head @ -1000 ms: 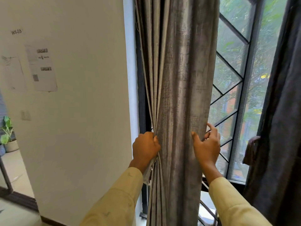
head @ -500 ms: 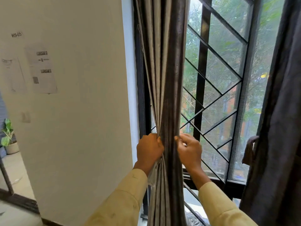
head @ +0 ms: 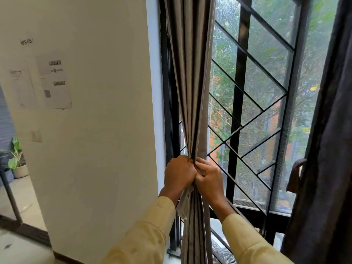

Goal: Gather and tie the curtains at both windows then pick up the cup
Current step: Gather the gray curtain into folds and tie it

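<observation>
The grey-brown curtain point(head: 192, 82) hangs at the left edge of the window, just beside the white wall point(head: 95, 130), pulled into one narrow bundle that is pinched to a waist where the hands meet. The left hand point(head: 179, 174) and the right hand point(head: 210, 181) are pressed together, both curled tight round that waist. A pale strip of cloth point(head: 183, 204) hangs out below the left hand; it looks like the tie. The gathering at this window seems done and the tying is the step in hand. The next move likely calls for one hand to hold the bundle squeezed while the other carries the strip round it and fastens it, without letting the folds spread. The cloth is heavy and slightly glossy, falling in even lengthwise pleats above and below the grip. Behind it the black window grille point(head: 247, 115) stands uncovered, and a dark curtain point(head: 327, 149) hangs at the right. No cup is in view.
</observation>
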